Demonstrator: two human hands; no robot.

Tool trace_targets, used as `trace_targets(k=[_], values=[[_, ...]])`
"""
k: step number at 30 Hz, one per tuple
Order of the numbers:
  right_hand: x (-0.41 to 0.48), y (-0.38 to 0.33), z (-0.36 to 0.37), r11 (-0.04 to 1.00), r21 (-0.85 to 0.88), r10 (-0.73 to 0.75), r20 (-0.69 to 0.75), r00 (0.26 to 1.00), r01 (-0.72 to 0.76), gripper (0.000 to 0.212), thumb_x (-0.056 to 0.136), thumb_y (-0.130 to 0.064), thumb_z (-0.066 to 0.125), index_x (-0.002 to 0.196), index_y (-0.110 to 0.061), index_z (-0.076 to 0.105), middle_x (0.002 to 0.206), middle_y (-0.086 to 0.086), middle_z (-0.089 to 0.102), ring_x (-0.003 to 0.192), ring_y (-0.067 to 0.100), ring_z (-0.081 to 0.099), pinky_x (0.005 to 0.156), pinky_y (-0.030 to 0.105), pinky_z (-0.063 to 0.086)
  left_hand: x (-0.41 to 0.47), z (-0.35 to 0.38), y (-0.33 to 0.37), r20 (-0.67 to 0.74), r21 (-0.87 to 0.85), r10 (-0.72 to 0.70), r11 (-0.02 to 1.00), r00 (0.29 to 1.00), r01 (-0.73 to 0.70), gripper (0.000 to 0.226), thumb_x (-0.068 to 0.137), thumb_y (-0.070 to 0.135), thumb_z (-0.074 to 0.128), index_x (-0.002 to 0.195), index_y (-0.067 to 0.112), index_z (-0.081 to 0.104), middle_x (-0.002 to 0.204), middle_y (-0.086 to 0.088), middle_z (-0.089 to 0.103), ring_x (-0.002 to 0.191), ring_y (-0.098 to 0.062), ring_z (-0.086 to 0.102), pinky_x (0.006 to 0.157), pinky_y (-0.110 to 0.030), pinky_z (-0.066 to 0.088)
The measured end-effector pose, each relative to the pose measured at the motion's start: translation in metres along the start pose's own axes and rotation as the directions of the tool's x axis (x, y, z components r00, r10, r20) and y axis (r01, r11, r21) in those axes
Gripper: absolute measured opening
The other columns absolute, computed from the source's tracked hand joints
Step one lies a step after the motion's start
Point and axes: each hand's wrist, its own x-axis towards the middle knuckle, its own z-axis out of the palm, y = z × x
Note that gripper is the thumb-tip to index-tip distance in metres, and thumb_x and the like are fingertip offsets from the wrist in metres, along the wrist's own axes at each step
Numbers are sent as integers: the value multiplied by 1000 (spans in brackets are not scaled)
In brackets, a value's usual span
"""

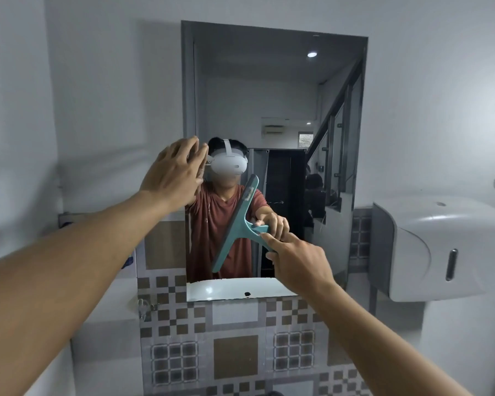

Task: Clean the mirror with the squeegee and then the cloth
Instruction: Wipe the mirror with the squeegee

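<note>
We are gripping the teal plastic squeegee (237, 224) by its handle with our right hand (297, 258), laying its tilted blade low on the tall grey-framed wall mirror (283, 110) to wipe the glass. Our left hand (173, 172) is resting flat, fingers loose, at the mirror's left edge, probably to steady us. Brown checked wall tiles (235, 355) are showing below, a white paper dispenser (440, 247) beside. No cloth is showing.

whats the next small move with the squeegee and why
Probably pull the squeegee sideways toward its handle, to the right, with the blade pressed on the mirror. The right hand grips the handle, the blade stands steeply tilted low on the glass, and the left hand rests flat at the mirror's left edge. No cloth is in view.
</note>
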Motion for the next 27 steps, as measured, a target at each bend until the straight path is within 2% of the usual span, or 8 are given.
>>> trace_targets(k=[7, 11, 14, 17, 22, 25, 27], values=[[7, 33, -15, 991, -113, -76, -12, 997, 74, 44, 100, -33, 54, 144, -37, 52, 114, 4, 68, 88, 25, 70, 62, 36, 58, -28, 11, 22, 8, -56, -29, 998, 1000, 29, 84, 82, 37, 76, 149, 5, 37, 150, -23, 34, 137, -42, 36, 113, -55, 38], [11, 45, -23, 985, -139, -102, -11, 995, 99, 44, 100, -32, 54, 143, -37, 52, 117, 5, 67, 96, 27, 68, 71, 36, 54, -33, 17, 24, 43, -49, -36, 998, 998, 38, 84, 81, 38, 76, 148, 7, 38, 150, -22, 34, 138, -40, 36, 113, -53, 38], [10, 55, -28, 984, -145, -103, -14, 995, 100, 43, 100, -32, 54, 144, -36, 51, 115, 6, 67, 97, 28, 68, 73, 37, 54, -33, 20, 24, 53, -48, -41, 998, 998, 44, 84, 82, 39, 75, 149, 8, 37, 151, -21, 33, 138, -40, 35, 113, -53, 38], [6, 71, -31, 990, -130, -50, -23, 998, 47, 45, 102, -32, 53, 146, -36, 48, 116, 6, 65, 94, 25, 67, 72, 36, 53, -32, 22, 23, 41, -60, -45, 997, 998, 48, 83, 82, 37, 76, 149, 7, 38, 151, -22, 33, 139, -41, 35, 112, -55, 38], [-5, 99, -34, 989, -84, 121, -5, 993, -121, 45, 104, -35, 46, 149, -39, 44, 106, 3, 58, 86, 24, 60, 64, 32, 39, -33, 25, 23, 24, -85, -34, 996, 999, 36, 84, 80, 32, 78, 149, 5, 38, 150, -25, 34, 138, -44, 35, 112, -57, 37], [-13, 109, -32, 977, -58, 206, 11, 978, -205, 45, 104, -35, 44, 149, -39, 44, 95, 0, 49, 76, 22, 50, 62, 33, 40, -32, 27, 24, 25, -96, -40, 994, 999, 42, 86, 78, 31, 80, 149, 5, 39, 150, -25, 33, 137, -45, 35, 112, -58, 37], [-18, 113, -28, 965, -12, 261, 22, 965, -261, 45, 104, -34, 44, 149, -40, 42, 90, 0, 47, 73, 21, 50, 60, 34, 42, -32, 26, 25, 24, -94, -48, 994, 999, 50, 85, 78, 31, 80, 148, 6, 39, 150, -24, 33, 137, -45, 35, 112, -58, 36]])
